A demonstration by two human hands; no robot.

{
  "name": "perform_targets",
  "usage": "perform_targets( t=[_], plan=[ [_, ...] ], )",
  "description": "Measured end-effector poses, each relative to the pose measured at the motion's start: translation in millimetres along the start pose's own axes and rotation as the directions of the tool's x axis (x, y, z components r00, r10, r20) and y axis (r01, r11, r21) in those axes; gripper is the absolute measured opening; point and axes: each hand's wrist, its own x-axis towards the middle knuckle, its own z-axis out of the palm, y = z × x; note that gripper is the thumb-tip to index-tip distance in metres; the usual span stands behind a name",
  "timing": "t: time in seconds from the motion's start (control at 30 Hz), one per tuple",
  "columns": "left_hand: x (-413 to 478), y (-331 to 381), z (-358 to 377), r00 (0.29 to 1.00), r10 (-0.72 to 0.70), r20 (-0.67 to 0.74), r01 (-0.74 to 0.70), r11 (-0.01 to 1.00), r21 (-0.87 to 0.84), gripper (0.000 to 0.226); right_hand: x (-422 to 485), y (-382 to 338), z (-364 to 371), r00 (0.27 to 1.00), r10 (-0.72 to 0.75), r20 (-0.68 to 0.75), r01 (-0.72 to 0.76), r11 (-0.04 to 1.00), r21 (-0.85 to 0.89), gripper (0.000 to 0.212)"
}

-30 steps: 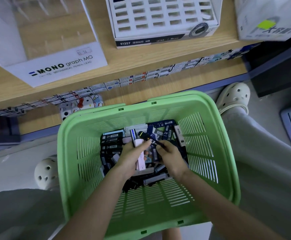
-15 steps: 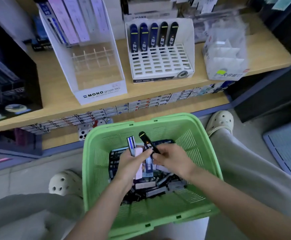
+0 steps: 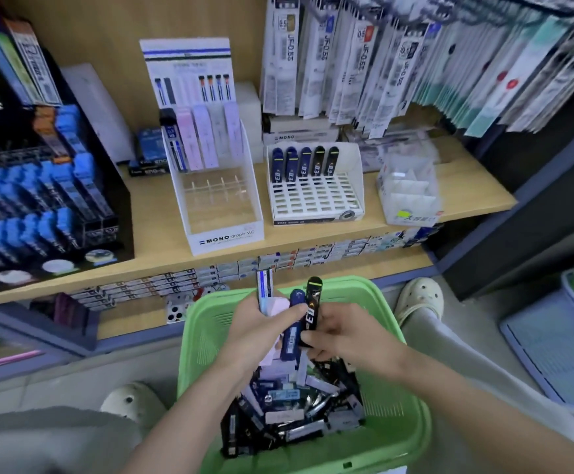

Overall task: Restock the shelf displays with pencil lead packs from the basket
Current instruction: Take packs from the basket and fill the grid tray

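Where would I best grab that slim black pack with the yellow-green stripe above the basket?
Probably its free upper end, from above: the black striped pack stands nearly upright, the right hand pinches its lower part, and a blue pack in the left hand crowds its left.

Hanging packs (image 3: 374, 63) crowd above the white display (image 3: 316, 200), whose front slots stand free.
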Motion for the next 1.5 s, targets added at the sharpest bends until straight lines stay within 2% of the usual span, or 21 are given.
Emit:
perform_targets(
  t=[0.07,0.13,0.2,0.27,0.37,0.6,0.7,0.77,0.83,0.93,1.0,1.07,1.2,1.5],
  plan=[
    [-3.3,11.0,-1.0,0.999,0.038,0.023,-0.039,0.999,0.025,0.024,-3.4,-5.9,-5.3,0.999,-0.032,-0.002,0.032,0.997,-0.070,0.017],
    [-4.8,21.4,-2.0,0.997,0.078,0.015,-0.079,0.996,0.036,0.023,-5.0,-13.3,-12.3,0.989,-0.109,-0.101,0.088,0.978,-0.190,0.014],
    [-4.5,32.5,-3.2,0.991,0.131,0.024,-0.133,0.987,0.091,0.024,-6.5,-28.0,-20.9,0.949,-0.189,-0.254,0.147,0.973,-0.176,0.016],
    [-4.0,44.0,-4.7,0.982,0.181,0.060,-0.188,0.969,0.158,0.025,-7.3,-46.4,-30.4,0.904,-0.255,-0.344,0.219,0.966,-0.140,0.019],
    [0.4,60.0,-7.9,0.970,0.220,0.100,-0.235,0.954,0.183,0.023,-3.7,-67.2,-44.5,0.889,-0.308,-0.338,0.258,0.948,-0.185,0.015],
    [31.0,97.5,-16.2,0.954,0.266,0.137,-0.290,0.936,0.200,0.023,19.0,-98.7,-71.8,0.929,-0.245,-0.278,0.256,0.967,0.004,0.019],
    [42.7,108.9,-16.2,0.940,0.279,0.195,-0.315,0.929,0.192,0.021,31.5,-109.6,-85.0,0.939,-0.251,-0.234,0.249,0.968,-0.040,0.020],
    [50.9,114.3,-14.2,0.944,0.286,0.167,-0.310,0.940,0.142,0.022,39.5,-116.1,-94.5,0.931,-0.268,-0.248,0.255,0.963,-0.083,0.018],
    [62.4,117.3,-12.8,0.959,0.269,0.091,-0.277,0.956,0.093,0.021,51.1,-119.2,-108.4,0.894,-0.273,-0.356,0.257,0.962,-0.091,0.015],
    [77.6,118.5,-13.5,0.969,0.247,0.019,-0.248,0.966,0.074,0.022,74.5,-114.4,-137.1,0.757,-0.312,-0.575,0.228,0.950,-0.215,0.010],
    [84.1,120.0,-14.0,0.971,0.238,-0.001,-0.237,0.970,0.043,0.024,92.8,-106.8,-153.5,0.686,-0.353,-0.636,0.159,0.926,-0.342,0.016],
    [89.4,122.0,-13.5,0.971,0.238,-0.003,-0.238,0.971,0.005,0.026,112.6,-98.6,-163.4,0.664,-0.376,-0.647,0.113,0.905,-0.410,0.017],
    [99.1,123.2,-10.2,0.975,0.223,-0.017,-0.223,0.974,-0.043,0.019,147.0,-85.6,-170.0,0.662,-0.379,-0.647,0.051,0.884,-0.465,0.008],
    [112.2,120.5,-5.2,0.978,0.204,-0.042,-0.206,0.976,-0.066,0.016,174.0,-83.3,-178.6,0.745,-0.361,-0.562,0.022,0.854,-0.520,0.013]
  ],
)
